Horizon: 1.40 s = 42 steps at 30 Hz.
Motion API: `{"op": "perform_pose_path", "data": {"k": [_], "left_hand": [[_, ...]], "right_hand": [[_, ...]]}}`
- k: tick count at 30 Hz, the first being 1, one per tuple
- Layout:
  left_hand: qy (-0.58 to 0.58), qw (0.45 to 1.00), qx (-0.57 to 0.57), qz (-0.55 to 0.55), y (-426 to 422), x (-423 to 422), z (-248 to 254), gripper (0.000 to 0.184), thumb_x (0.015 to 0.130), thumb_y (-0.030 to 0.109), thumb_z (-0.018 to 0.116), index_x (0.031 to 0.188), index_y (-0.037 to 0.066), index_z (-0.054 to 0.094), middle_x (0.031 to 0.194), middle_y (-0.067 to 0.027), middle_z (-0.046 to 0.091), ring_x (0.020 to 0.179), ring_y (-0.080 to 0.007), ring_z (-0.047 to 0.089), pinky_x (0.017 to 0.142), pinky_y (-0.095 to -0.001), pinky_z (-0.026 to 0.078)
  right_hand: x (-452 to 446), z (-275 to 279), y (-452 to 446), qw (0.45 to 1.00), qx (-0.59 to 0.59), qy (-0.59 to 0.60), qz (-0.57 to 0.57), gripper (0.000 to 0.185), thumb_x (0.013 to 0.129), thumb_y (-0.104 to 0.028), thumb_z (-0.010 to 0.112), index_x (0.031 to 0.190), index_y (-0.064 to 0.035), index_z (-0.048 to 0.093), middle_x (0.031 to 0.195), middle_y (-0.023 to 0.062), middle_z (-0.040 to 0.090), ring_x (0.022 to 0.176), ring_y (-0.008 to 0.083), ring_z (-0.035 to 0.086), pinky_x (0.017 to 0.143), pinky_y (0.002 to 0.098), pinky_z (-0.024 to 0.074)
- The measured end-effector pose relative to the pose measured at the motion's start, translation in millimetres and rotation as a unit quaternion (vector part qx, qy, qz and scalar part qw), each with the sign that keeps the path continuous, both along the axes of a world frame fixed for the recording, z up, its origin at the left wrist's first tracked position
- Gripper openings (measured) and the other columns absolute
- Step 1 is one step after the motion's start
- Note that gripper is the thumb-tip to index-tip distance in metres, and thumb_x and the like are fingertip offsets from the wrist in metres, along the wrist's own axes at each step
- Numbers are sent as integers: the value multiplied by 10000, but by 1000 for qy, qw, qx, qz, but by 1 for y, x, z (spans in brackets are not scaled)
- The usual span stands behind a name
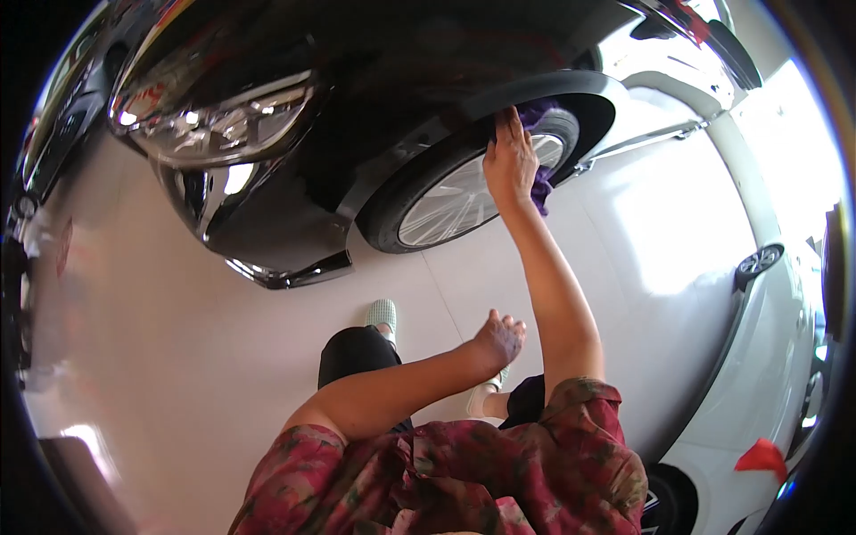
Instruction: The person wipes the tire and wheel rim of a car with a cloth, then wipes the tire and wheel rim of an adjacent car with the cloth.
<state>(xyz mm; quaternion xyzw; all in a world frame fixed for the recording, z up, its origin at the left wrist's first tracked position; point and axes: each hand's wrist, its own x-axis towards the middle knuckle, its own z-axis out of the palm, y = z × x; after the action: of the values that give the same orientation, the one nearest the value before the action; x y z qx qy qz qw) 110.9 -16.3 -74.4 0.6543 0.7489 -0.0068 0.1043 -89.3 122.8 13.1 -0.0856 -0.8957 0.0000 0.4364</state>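
Up at the front wheel of the black car (392, 80), my right hand (512, 165) holds a purple cloth (541, 189) against the upper side of the tyre (379, 214). Its fingers are stretched upward and close together, and the cloth shows on the right of them and below. Part of the silver multi-spoke rim (450, 205) is hidden behind this hand. In front of my body, over the floor, my left hand (499, 341) is loosely closed with curled fingers, and nothing shows in it.
The black car's headlight (227, 120) and bumper corner (285, 272) jut out at upper left. A white car (740, 383) stands at right. My feet in light green clogs (382, 312) are on the pale tiled floor (205, 330). A red object (762, 459) shows at lower right.
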Motion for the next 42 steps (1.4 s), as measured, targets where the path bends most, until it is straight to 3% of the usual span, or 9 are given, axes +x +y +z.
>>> {"op": "perform_pose_path", "data": {"k": [8, 10, 12, 15, 16, 20, 25, 34, 42], "left_hand": [[-150, 988, 36, -27, 14, 44, -47, 279, 912, 180, 526, 1159, 100, 630, 1215, -68, 603, 1110, -248, 562, 936, -455, 409], [-553, 820, 60, 138, 9, 27, -9, 318, 920, 185, 549, 1218, 77, 575, 1290, -98, 569, 1195, -235, 511, 1012, -388, 379], [-604, 782, 66, 141, 15, 29, -9, 369, 914, 116, 569, 1274, 71, 503, 1292, -89, 558, 1203, -158, 492, 1001, -332, 399], [-246, 968, -35, -27, 6, 21, 24, 251, 931, 162, 527, 1171, 123, 589, 1211, -54, 583, 1138, -165, 536, 914, -409, 415], [-90, 987, -93, -99, 8, 19, 28, 239, 934, 176, 519, 1153, 136, 605, 1194, -46, 584, 1126, -165, 543, 893, -422, 414], [26, 993, 72, -90, -7, 20, -7, 193, 868, 246, 553, 1009, 129, 615, 1025, -27, 577, 930, -177, 588, 776, -391, 406], [12, 993, 87, -84, -20, 16, 1, 201, 879, 202, 545, 1047, 109, 604, 1023, -31, 577, 937, -179, 588, 783, -377, 404], [10, 988, 119, -93, -35, 22, -6, 284, 897, 208, 542, 1159, 105, 582, 1042, -26, 562, 982, -185, 569, 922, -439, 404], [-1, 991, 1, -133, -28, 30, 6, 386, 881, 255, 585, 1238, 109, 595, 1207, -49, 561, 1092, -211, 550, 925, -434, 376]], "right_hand": [[11, -86, -105, 939, 169, -191, 229, 270, 786, -114, 594, 1050, -130, 650, 1327, 104, 529, 996, 298, 542, 619, 333, 560], [15, -103, -123, 898, 245, -263, 255, 374, 845, -159, 579, 1217, -158, 611, 1325, 40, 523, 996, 245, 539, 626, 278, 544], [11, -117, -120, 893, 230, -264, 281, 431, 853, -152, 576, 1281, -194, 589, 1365, -1, 500, 1003, 226, 525, 623, 261, 540], [20, -76, -94, 903, 246, -225, 271, 461, 839, -142, 590, 1294, -219, 586, 1388, -30, 487, 994, 217, 523, 622, 261, 539], [21, -62, -81, 915, 251, -214, 231, 454, 837, -139, 594, 1284, -222, 592, 1389, -29, 488, 1017, 232, 527, 634, 271, 544], [22, 2, -10, 965, 148, -192, 101, 482, 813, -66, 588, 1269, -222, 595, 1409, -2, 481, 1085, 287, 545, 704, 317, 559], [-2, 19, 98, 997, -67, 41, 23, 481, 781, -5, 555, 1235, -154, 614, 1375, 74, 533, 1121, 331, 583, 867, 395, 524], [-30, -19, 177, 903, -376, 186, 86, 385, 881, -110, 621, 1266, -96, 607, 1184, 129, 667, 1114, 281, 627, 960, 329, 460], [-25, 11, 138, 965, -245, 89, -36, 354, 889, -134, 560, 1236, -110, 628, 1244, 132, 631, 1102, 349, 616, 913, 396, 491]]}}
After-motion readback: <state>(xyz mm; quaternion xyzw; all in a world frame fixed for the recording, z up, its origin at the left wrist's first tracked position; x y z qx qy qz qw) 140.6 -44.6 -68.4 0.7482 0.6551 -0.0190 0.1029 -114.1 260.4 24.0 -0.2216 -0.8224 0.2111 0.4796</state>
